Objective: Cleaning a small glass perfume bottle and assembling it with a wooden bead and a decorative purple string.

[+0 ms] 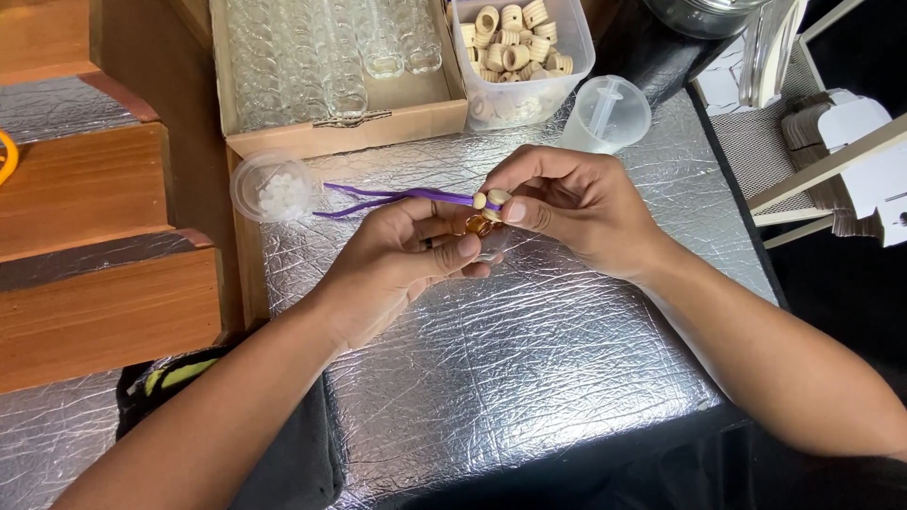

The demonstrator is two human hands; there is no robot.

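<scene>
Two hands work a purple ribbon (397, 196) above a foil tabletop (529, 349).
Right hand (576, 203) pinches a bead (497, 197); left hand (411, 255) grips a small bottle (479, 227).

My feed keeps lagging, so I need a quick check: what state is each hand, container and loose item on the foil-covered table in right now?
left hand: pinching a small glass bottle
right hand: pinching a wooden bead on the ribbon
purple ribbon: threaded through beads, loose ends lying on the foil
small glass bottle: held, mostly hidden
cardboard box: open, filled with glass bottles
clear tub: open, part full of wooden beads
small round cup: open, holds white bits
</scene>
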